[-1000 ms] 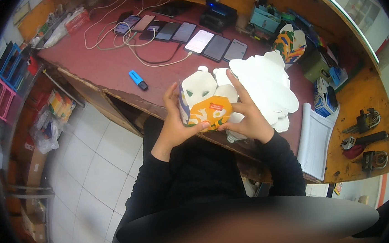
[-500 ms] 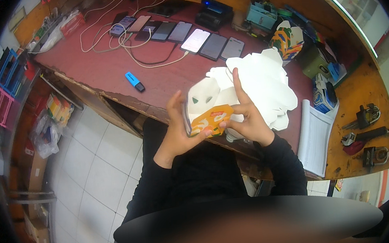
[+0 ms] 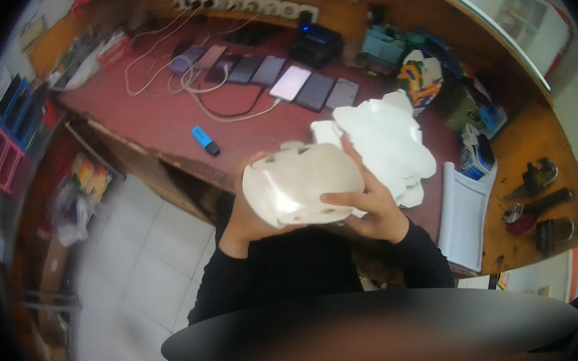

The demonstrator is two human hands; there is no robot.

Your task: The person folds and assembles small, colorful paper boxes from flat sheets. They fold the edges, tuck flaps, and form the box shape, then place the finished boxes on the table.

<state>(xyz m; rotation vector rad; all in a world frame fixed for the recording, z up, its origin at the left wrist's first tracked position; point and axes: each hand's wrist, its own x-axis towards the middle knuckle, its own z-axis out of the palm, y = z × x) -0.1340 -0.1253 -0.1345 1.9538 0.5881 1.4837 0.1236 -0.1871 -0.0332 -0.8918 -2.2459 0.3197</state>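
Observation:
Both my hands hold a partly folded cardboard carton (image 3: 302, 176) in front of me at the table's near edge. Its plain white inside faces up, with small slots in it; the printed side is mostly hidden. My left hand (image 3: 237, 225) grips the left side, its fingers tucked out of sight behind the card. On the opposite side, my right hand (image 3: 377, 209) has its thumb lying across the white surface and a finger raised along the edge. Just beyond it, a stack of flat white carton blanks (image 3: 392, 148) lies on the table.
A blue highlighter (image 3: 204, 140) lies on the red tabletop (image 3: 156, 130). Behind it several phones (image 3: 290, 83) sit in a row among white cables, beside a black printer (image 3: 317, 44). Rightward are a folded orange-patterned carton (image 3: 420, 78), a paper pad (image 3: 467, 221) and padlocks (image 3: 541, 173).
The carton has been opened out and turned, so its white inside now shows instead of the orange print. My right hand has shifted its grip on it. The view has tilted slightly.

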